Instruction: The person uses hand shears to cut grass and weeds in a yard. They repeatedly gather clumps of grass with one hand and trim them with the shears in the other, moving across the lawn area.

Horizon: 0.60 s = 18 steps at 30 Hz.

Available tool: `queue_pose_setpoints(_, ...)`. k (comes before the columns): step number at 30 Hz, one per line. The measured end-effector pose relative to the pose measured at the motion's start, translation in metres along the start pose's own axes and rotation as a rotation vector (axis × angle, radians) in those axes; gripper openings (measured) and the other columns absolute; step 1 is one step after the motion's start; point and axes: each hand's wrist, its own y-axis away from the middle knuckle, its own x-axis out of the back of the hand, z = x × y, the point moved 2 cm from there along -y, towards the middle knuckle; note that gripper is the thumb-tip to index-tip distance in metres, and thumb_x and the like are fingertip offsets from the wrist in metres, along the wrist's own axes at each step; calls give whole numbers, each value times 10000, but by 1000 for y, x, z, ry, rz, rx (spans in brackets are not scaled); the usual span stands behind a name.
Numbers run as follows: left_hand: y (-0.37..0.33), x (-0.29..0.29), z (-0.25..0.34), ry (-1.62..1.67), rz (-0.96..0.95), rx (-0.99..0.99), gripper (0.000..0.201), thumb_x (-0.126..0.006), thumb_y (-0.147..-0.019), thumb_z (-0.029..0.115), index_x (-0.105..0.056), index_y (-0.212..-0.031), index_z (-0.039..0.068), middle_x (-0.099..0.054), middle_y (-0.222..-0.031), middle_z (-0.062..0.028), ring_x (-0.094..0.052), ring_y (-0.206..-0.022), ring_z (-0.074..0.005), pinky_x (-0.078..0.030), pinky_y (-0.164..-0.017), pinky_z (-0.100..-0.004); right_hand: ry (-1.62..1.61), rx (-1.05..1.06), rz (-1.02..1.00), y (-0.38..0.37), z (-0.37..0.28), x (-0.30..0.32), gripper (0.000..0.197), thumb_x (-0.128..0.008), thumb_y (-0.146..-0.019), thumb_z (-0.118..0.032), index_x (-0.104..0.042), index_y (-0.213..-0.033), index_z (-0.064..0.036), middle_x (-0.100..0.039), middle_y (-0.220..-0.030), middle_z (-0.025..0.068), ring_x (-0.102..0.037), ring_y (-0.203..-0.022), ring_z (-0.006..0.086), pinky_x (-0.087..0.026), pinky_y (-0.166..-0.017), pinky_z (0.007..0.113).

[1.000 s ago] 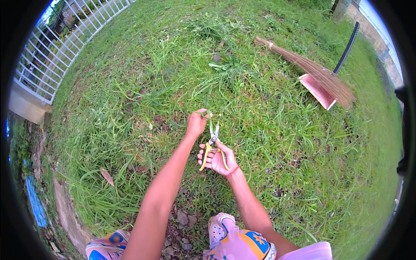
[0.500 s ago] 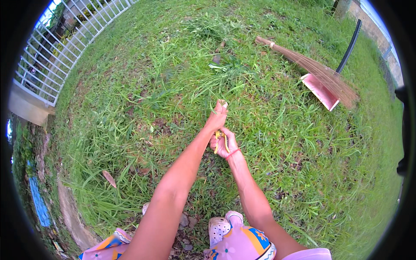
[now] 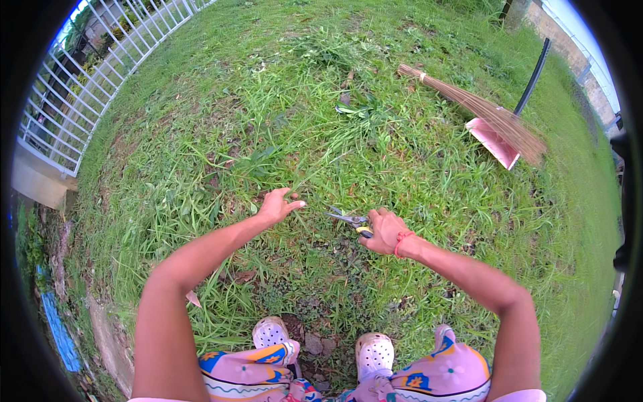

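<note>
My right hand [image 3: 386,232], with a red band at its wrist, is closed round the yellow-and-black handles of pruning shears [image 3: 349,218]. Their metal blades point left, parted slightly, just over low grass. Across a short gap to the left is my left hand [image 3: 278,206], thumb stretched out and apart from the bent fingers. I see nothing held in it. Loose cut grass [image 3: 365,117] lies in a heap beyond both hands, with a few broad dark leaves on top.
A stick broom [image 3: 469,100] rests across a pink dustpan [image 3: 492,142] with a black handle at the far right. A white barred fence [image 3: 100,74] stands at far left. My light clogs [image 3: 374,355] are on the ground close below. A wall [image 3: 569,47] runs along the far right.
My hands were together near the middle; they have since parted. The left hand moved left and nearer, the right moved right with the shears, whose blades now show.
</note>
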Motion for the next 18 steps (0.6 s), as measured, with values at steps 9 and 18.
queue_pose_setpoints(9,-68,-49,19,274,238,-151,519,-754,-695,491,-706,-1007,79,-682,-858,-190,-663,-817,-332,-507,-763,-405,288,-124,152,-69,-48,-36,620,-657,-733,-467,-510,-1117,-2,-510,-1138,211,-507,-1083,370,-418,-893,499)
queue_pose_setpoints(18,-41,-24,19,262,-18,-160,451,-538,-908,453,-653,-750,47,-606,-693,-166,-608,-709,-297,-466,-729,-426,-73,-163,175,-50,-51,-58,543,-712,-701,-375,-534,-1014,32,-602,-925,219,-612,-846,381,-498,-786,445)
